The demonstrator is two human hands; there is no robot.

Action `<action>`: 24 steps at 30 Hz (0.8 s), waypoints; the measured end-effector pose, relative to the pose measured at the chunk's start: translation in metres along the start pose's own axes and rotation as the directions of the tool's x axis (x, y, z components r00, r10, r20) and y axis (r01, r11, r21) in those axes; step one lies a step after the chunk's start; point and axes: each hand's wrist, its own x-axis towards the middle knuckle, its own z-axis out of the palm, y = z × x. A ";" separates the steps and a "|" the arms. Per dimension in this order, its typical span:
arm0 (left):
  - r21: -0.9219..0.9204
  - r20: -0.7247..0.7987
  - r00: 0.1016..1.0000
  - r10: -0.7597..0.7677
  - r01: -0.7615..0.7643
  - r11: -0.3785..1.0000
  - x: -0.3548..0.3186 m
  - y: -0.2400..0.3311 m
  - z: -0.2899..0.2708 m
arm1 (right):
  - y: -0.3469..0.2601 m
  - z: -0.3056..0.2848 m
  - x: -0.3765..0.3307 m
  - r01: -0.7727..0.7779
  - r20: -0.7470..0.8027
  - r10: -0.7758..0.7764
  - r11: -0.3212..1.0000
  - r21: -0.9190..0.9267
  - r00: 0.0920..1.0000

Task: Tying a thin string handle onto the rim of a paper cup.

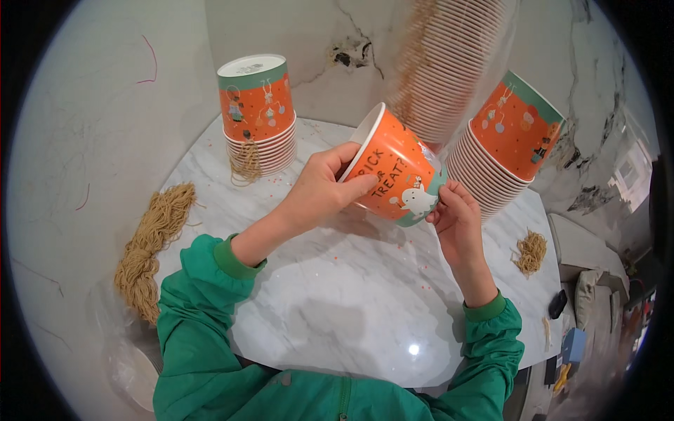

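Holding cup point(397, 161) over table point(302, 316), mouth aimed up-left, base down-right, long axis slanting between. Clamped at rim by left hand point(312, 189), thumb outside; pinched at base edge by right hand point(456, 217). Crowded close behind by wrapped stack point(456, 56), and just past right hand by right stack point(516, 133), upside down. To the left, see left stack point(256, 105), also inverted, and string bundle point(154, 252) at table's edge. Near right edge, see string clump point(531, 252). Working on white marbled top, backed by veined wall point(302, 42).
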 end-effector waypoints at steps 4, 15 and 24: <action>0.071 0.019 0.996 0.085 -0.086 0.994 -0.004 0.007 0.007 | 0.001 -0.004 0.003 -0.109 -0.002 0.110 0.992 0.068 0.994; 0.431 0.079 0.992 0.096 -0.120 0.895 -0.011 0.026 -0.002 | -0.036 0.049 0.006 0.763 0.631 -0.587 -0.036 -0.645 0.506; 0.746 0.284 0.823 0.491 -0.512 0.426 -0.003 0.021 -0.011 | -0.024 0.050 0.030 0.806 0.704 -0.419 0.136 -0.576 0.573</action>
